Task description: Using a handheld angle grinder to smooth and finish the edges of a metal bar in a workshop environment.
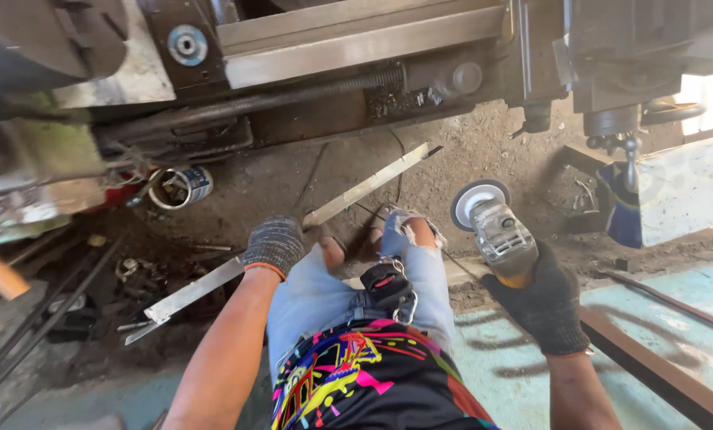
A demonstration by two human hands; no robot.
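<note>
We see a long flat metal strip [340,199], pale grey and dull, narrow for its length. It runs aslant over the dirt floor, from a pointed lower end at the left, near scrap on the ground, up to an upper end at the right, just below the machine bed. Its middle part is hidden behind a glove and a knee. The strip lies flat side up, with a cut, uneven tip at the upper end.

The angle grinder [496,231] has a grey metal body and a round disc with a white centre and a dark rim. The disc faces up and left, clear of the strip and off the floor.
</note>
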